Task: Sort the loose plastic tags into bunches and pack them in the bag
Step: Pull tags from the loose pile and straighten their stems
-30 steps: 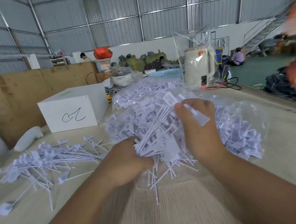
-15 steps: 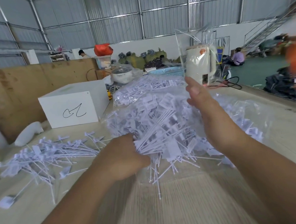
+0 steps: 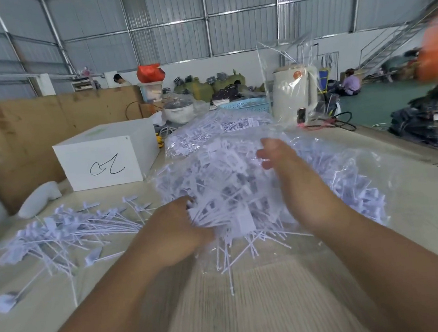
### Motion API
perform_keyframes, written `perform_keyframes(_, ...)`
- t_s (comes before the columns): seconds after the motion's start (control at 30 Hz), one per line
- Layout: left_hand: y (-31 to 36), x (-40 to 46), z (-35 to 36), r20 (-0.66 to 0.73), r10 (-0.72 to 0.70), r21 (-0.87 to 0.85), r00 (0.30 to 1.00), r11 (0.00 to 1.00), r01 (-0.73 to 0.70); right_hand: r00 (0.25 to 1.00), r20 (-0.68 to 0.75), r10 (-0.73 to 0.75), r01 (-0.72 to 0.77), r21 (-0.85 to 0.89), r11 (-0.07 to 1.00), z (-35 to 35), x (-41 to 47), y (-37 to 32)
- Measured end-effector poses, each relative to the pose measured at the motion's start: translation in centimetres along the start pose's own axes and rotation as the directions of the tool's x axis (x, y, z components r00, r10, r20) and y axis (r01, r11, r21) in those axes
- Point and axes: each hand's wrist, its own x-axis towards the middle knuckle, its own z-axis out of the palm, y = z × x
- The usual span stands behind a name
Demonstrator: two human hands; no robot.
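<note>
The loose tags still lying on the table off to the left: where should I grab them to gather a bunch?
Judging by their pose, take the loose tags by the thin stems, coming from the right with the left hand. The stems fan toward the bag and lie roughly parallel, while the flat heads splay leftward.

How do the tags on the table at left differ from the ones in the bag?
The loose tags lie bare on the table, spread thin and flat; the bagged tags are heaped high inside the clear plastic bag. No hand touches the loose tags; the left hand grips the bagged tags. Both are the same white plastic tags.
</note>
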Motion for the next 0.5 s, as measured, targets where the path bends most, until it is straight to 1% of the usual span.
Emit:
perform_keyframes(0.03,-0.1,0.2,-0.2,0.0,-0.01,-0.051,1.0,0.999,0.01,0.996,-0.083,0.011,-0.005,0.073,0.997,-0.4,0.3,-0.2)
perform_keyframes(0.07,-0.2,0.3,-0.4,-0.003,-0.02,-0.091,1.0,0.996,0.02,0.988,-0.155,0.016,0.0,0.099,0.995,-0.9,0.4,-0.3)
perform_keyframes(0.1,-0.1,0.3,-0.7,-0.009,-0.032,-0.123,0.999,0.992,0.03,0.981,-0.195,0.016,-0.001,0.077,0.997,-1.3,0.5,-0.2)
perform_keyframes(0.13,-0.1,0.2,-0.8,-0.018,-0.043,-0.152,0.999,0.988,0.04,0.981,-0.192,0.009,-0.004,0.022,1.0,-1.6,0.4,0.2)
perform_keyframes(0.17,-0.1,0.2,-0.9,-0.026,-0.051,-0.176,0.998,0.983,0.046,0.989,-0.147,0.017,-0.028,-0.073,0.997,-1.6,0.3,0.7)
perform_keyframes(0.2,-0.1,0.1,-1.0,-0.033,-0.054,-0.193,0.998,0.98,0.047,0.996,-0.069,0.047,-0.06,-0.196,0.979,-1.4,0.0,1.1)
perform_keyframes(0.23,-0.1,0.1,-1.0,-0.036,-0.054,-0.205,0.998,0.978,0.046,0.997,0.024,0.078,-0.065,-0.343,0.937,-1.1,-0.2,1.6)
perform_keyframes(0.27,-0.1,0.1,-1.0,-0.037,-0.056,-0.219,0.998,0.975,0.047,0.988,0.124,0.095,-0.023,-0.485,0.874,-0.8,-0.3,2.0)
perform_keyframes(0.3,-0.1,0.1,-1.1,-0.036,-0.059,-0.237,0.998,0.97,0.049,0.976,0.194,0.096,0.04,-0.597,0.801,-0.4,-0.3,2.2)
perform_keyframes(0.33,-0.1,0.1,-1.1,-0.033,-0.057,-0.258,0.998,0.965,0.046,0.966,0.249,0.077,0.114,-0.669,0.734,0.0,-0.3,2.3)
perform_keyframes(0.37,-0.1,0.1,-1.1,-0.029,-0.048,-0.276,0.998,0.96,0.038,0.958,0.28,0.061,0.155,-0.687,0.71,0.3,-0.4,2.3)
perform_keyframes(0.4,-0.1,0.1,-1.2,-0.025,-0.035,-0.288,0.999,0.957,0.027,0.956,0.291,0.042,0.175,-0.678,0.714,0.6,-0.4,2.4)
perform_keyframes(0.43,-0.1,0.1,-1.2,-0.023,-0.022,-0.291,1.0,0.957,0.014,0.956,0.294,0.012,0.194,-0.66,0.725,0.8,-0.5,2.4)
perform_keyframes(0.5,0.0,0.0,-1.3,-0.026,-0.001,-0.285,1.0,0.959,-0.007,0.958,0.283,-0.057,0.243,-0.685,0.687,1.0,-0.5,2.4)
